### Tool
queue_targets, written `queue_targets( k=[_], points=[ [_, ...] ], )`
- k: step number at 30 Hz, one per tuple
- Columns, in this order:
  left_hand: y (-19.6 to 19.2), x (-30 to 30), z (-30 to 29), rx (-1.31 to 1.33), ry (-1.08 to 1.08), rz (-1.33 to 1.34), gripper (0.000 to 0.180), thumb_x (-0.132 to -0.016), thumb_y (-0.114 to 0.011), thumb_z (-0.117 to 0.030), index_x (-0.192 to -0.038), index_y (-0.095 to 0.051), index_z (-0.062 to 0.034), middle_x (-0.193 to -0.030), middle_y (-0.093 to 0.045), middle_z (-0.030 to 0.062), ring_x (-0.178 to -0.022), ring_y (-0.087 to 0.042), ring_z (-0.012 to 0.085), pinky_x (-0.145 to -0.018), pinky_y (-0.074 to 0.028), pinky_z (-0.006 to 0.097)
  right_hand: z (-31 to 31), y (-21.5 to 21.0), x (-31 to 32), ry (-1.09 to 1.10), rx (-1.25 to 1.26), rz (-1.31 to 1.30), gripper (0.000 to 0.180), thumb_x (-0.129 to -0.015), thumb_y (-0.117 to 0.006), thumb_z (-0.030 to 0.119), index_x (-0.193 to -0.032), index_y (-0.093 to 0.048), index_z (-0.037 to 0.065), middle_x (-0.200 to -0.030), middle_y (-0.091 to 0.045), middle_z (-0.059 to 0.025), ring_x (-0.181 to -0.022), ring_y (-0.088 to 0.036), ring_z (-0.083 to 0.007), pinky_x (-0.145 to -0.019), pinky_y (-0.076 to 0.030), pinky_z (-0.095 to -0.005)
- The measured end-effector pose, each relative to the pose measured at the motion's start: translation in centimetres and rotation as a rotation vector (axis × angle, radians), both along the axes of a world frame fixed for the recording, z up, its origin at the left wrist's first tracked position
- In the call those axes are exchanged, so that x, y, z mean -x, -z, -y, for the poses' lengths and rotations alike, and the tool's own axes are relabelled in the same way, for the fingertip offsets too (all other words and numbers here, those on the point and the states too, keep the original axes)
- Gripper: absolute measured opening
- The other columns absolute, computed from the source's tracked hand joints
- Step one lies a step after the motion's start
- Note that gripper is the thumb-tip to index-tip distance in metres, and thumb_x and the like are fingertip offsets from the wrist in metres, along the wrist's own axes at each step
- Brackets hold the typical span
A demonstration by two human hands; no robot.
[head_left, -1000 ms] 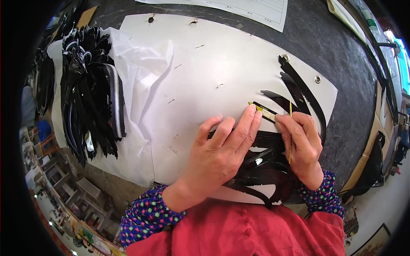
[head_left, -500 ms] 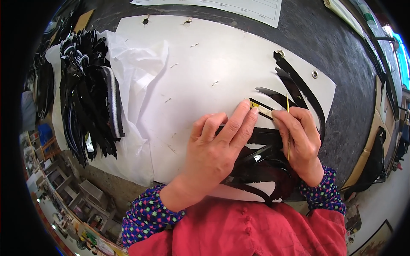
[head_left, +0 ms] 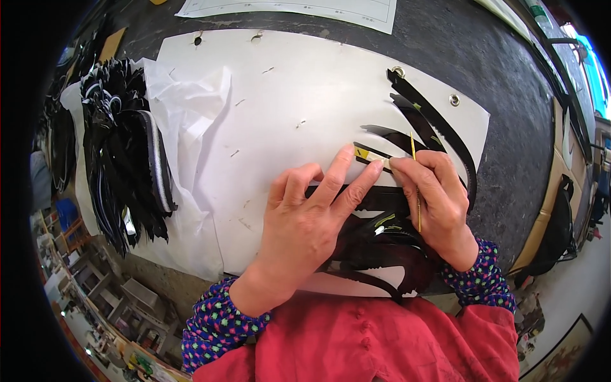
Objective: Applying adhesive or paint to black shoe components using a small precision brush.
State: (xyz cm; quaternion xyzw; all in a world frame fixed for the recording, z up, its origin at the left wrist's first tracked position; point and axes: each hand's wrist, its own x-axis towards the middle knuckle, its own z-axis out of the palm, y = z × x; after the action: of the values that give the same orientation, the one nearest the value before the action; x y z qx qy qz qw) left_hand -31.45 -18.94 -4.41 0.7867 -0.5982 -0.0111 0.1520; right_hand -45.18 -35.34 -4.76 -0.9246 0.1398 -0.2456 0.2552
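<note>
My left hand (head_left: pixel 302 223) lies spread over the white board (head_left: pixel 267 114). Its fingertips press on a small dark-edged piece with a yellow patch (head_left: pixel 361 153) and a pale strip (head_left: pixel 377 158). Fingers closed, my right hand (head_left: pixel 439 197) pinches the pale strip's right end. A thin yellow stick (head_left: pixel 413 146) is held upright in that same hand, crossing behind the fingers. Long curved black pieces (head_left: pixel 449 134) with notched edges fan out beyond the right hand. More glossy black pieces (head_left: pixel 382 254) lie beneath and nearer than my hands, partly covered by them.
At the left, a thick bundle of black strips (head_left: pixel 118 165) rests on crumpled white sheeting (head_left: pixel 197 108). Metal eyelets (head_left: pixel 454 100) sit along the board's far edge. A printed paper sheet (head_left: pixel 305 7) lies on the dark tabletop (head_left: pixel 509 140). Cardboard (head_left: pixel 541 216) stands at the right.
The whole view has shifted slightly, so the board and hands appear further left. My left fingers have spread wider apart, showing more of the yellow patch. The right hand keeps its pinch and the stick.
</note>
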Motion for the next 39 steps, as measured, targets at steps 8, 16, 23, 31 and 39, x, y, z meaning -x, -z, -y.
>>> queue_targets(
  k=[8, 16, 23, 31, 39],
  points=[
    [-0.2, 0.1, 0.2, -0.006, 0.002, 0.064, 0.057, -0.085, -0.056, -0.008, -0.139, -0.062, -0.0255, -0.138, -0.055, -0.0044, -0.096, -0.048, 0.0168, -0.092, -0.04, 0.032, 0.0, -0.2, 0.0, 0.007, -0.009, -0.026, 0.026, -0.08, -0.074, -0.007, -0.105, -0.069, -0.002, -0.09, -0.058, -0.0126, -0.073, -0.06, -0.0255, -0.06, -0.05, -0.0342],
    [-0.2, 0.1, 0.3, 0.002, 0.007, 0.047, 0.058, -0.085, -0.056, -0.008, -0.139, -0.061, -0.0248, -0.137, -0.054, -0.0037, -0.098, -0.049, 0.0175, -0.091, -0.041, 0.032, -0.1, -0.1, 0.1, 0.008, 0.006, -0.019, 0.027, -0.079, -0.073, -0.008, -0.105, -0.068, -0.002, -0.09, -0.058, -0.0132, -0.076, -0.061, -0.0265, -0.062, -0.051, -0.0349],
    [-0.1, 0.2, -0.1, 0.039, -0.006, -0.006, 0.057, -0.084, -0.057, -0.007, -0.139, -0.06, -0.0235, -0.138, -0.054, -0.0019, -0.102, -0.049, 0.0191, -0.092, -0.041, 0.034, 0.6, -3.3, 0.5, -0.028, 0.187, -0.126, 0.035, -0.079, -0.069, -0.011, -0.113, -0.067, -0.004, -0.097, -0.061, -0.0166, -0.083, -0.064, -0.0304, -0.067, -0.054, -0.0378],
    [0.3, 0.1, -0.1, 0.024, -0.013, -0.01, 0.066, -0.08, -0.06, -0.002, -0.141, -0.059, -0.0294, -0.143, -0.051, -0.0045, -0.107, -0.048, 0.0197, -0.094, -0.039, 0.032, -0.1, -3.2, -2.1, -0.028, -0.753, -0.055, 0.02, -0.105, -0.054, 0.013, -0.104, -0.067, -0.002, -0.082, -0.062, -0.0079, -0.062, -0.056, -0.0109, -0.056, -0.045, -0.0241],
    [0.2, 0.2, -0.1, 0.022, -0.024, -0.056, 0.06, -0.079, -0.06, -0.004, -0.135, -0.064, -0.0267, -0.144, -0.051, -0.0044, -0.107, -0.048, 0.0189, -0.094, -0.038, 0.033, -0.8, -1.6, -3.3, 0.022, -0.738, -0.118, 0.027, -0.108, -0.05, 0.02, -0.097, -0.065, 0.001, -0.067, -0.058, -0.0016, -0.054, -0.05, -0.0072, -0.05, -0.041, -0.0231]
  ],
)
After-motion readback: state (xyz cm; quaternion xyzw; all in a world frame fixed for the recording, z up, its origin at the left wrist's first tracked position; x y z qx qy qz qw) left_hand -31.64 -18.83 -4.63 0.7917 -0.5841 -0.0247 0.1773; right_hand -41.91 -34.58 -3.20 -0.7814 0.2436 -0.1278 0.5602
